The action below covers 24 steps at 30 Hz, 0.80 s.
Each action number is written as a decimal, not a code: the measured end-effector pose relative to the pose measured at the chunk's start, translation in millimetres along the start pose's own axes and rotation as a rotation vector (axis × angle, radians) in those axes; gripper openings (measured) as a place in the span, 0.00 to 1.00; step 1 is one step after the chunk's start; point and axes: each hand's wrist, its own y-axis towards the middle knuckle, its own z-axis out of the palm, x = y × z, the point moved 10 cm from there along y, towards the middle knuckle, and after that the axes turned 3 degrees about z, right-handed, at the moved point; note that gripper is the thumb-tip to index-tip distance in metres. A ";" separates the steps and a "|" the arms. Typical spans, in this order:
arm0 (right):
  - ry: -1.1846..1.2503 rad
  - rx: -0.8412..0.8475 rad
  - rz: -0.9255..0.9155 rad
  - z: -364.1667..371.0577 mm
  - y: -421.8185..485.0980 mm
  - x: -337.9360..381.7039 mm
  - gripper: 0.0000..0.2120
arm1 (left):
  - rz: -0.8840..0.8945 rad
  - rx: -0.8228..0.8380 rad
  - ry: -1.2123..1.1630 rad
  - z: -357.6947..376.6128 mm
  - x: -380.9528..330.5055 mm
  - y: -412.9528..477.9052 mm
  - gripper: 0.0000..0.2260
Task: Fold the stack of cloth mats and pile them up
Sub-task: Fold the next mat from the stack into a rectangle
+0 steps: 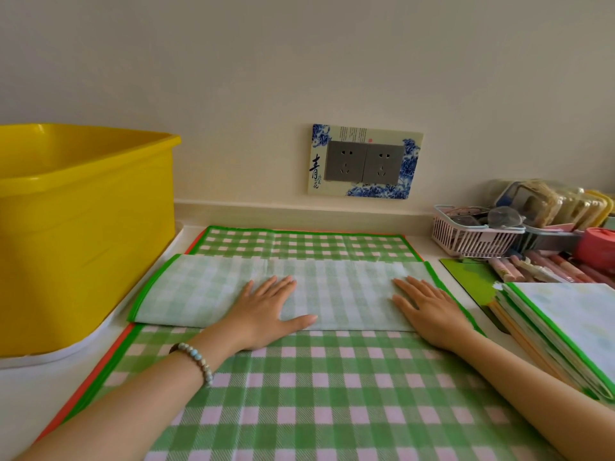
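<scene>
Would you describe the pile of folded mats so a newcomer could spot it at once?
Start at the blue-flowered wall socket plate, then drop right past the pink basket. The pile lies at the counter's right edge: layered folded edges, pale top, green trim, unlike the bright checked mat spread flat beside it.

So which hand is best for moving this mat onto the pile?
Probably the right hand: it presses the right end of the green checked mat, beside the pile; the left hand lies mid-mat, farther off.
</scene>
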 end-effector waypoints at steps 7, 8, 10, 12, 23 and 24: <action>-0.029 0.046 0.038 -3.2 -0.2 -12.5 0.27 | -0.004 0.006 -0.016 0.6 -1.3 -1.3 0.49; -0.017 0.037 0.035 -6.2 -0.9 -6.9 0.27 | -0.007 0.008 -0.014 0.8 -1.2 -1.3 0.49; 0.009 -0.014 -0.017 -13.7 -5.3 16.0 0.27 | -0.009 0.012 -0.010 0.6 -1.3 -1.0 0.50; 0.045 -0.047 -0.134 -15.7 -13.0 54.6 0.27 | -0.013 0.013 -0.009 0.2 -1.3 -0.6 0.51; 0.083 0.015 -0.294 16.5 -26.7 132.0 0.27 | -0.023 0.000 -0.011 -3.0 -2.9 -0.3 0.51; 0.077 0.022 -0.294 17.2 -26.5 131.7 0.27 | -0.016 0.001 -0.016 -2.6 -3.3 -0.6 0.49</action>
